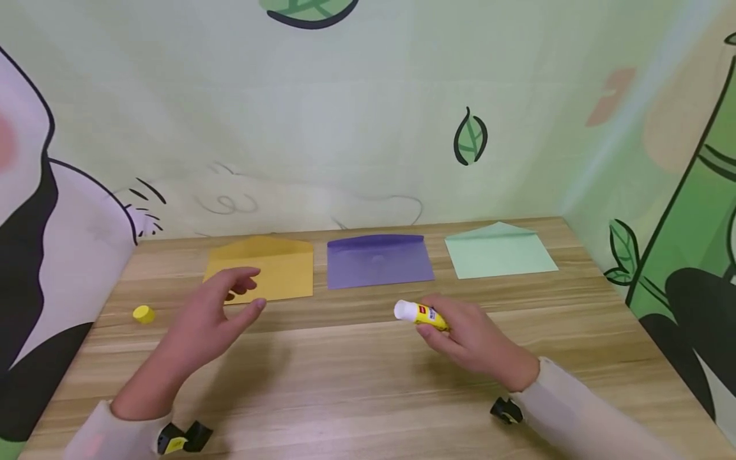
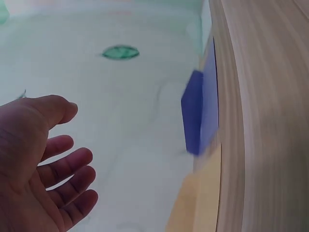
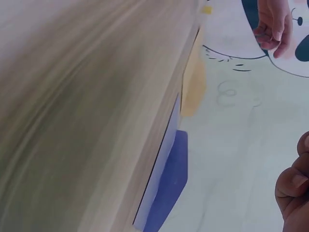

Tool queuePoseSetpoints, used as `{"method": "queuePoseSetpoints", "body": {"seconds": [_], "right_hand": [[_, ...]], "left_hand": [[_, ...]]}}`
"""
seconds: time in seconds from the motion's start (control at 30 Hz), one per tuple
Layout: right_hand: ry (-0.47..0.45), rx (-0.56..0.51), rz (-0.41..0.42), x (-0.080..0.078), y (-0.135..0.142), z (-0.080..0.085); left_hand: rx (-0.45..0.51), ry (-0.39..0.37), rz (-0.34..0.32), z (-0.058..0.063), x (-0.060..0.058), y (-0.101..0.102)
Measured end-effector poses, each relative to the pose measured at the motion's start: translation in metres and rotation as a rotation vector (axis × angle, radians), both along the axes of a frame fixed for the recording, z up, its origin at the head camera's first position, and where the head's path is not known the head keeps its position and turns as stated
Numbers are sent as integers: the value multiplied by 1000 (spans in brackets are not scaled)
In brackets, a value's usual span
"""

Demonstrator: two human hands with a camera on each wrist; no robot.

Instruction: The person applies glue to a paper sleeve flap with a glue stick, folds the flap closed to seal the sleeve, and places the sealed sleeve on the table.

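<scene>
My right hand (image 1: pixel 474 335) grips a yellow glue stick (image 1: pixel 430 316) whose white end (image 1: pixel 406 310) points left, held above the table. In the right wrist view only the curled fingers (image 3: pixel 294 183) show at the edge; the glue stick is out of sight there. The left hand (image 1: pixel 209 319) hovers before the yellow envelope (image 1: pixel 284 275), fingers loosely bent and holding nothing. A purple envelope (image 1: pixel 379 265) lies in the middle and a mint green envelope (image 1: pixel 503 254) to its right. All three have their flaps raised at the back. A yellow cap (image 1: pixel 144 314) sits at the table's left.
The wooden table (image 1: pixel 345 383) ends against a printed cloth backdrop (image 1: pixel 368 128) at the back and sides. Each wrist carries a black strap device, the left one (image 1: pixel 184 438) and the right one (image 1: pixel 506 411).
</scene>
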State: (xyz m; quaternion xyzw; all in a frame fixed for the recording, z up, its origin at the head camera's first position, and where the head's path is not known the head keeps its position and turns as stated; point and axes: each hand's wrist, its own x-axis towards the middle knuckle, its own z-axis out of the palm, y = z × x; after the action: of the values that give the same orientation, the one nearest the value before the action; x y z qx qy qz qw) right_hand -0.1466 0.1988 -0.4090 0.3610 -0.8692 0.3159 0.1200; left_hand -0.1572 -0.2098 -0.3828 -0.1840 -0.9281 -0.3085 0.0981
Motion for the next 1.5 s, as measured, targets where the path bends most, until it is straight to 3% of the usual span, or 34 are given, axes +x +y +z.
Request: {"method": "queuePoseSetpoints", "body": {"seconds": [0.17,0.47,0.8,1.13,1.37,1.5], "right_hand": [[60,-32,23,-1,-8,2],[126,-41,34,2,-23,8],[144,-20,104,14,-37,13],[148,-41,210,22,-43,10],[89,-75,243,24,-48,6],[54,-78,242,25,-48,4]], "left_hand": [[51,6,-98,1,2,24],[165,-72,-265,-1,7,68],[454,-42,-420,-21,21,118],[539,-69,-562,-17,30,130],[654,-162,-553,-17,35,133],[677,-169,-563,-18,37,134]]}}
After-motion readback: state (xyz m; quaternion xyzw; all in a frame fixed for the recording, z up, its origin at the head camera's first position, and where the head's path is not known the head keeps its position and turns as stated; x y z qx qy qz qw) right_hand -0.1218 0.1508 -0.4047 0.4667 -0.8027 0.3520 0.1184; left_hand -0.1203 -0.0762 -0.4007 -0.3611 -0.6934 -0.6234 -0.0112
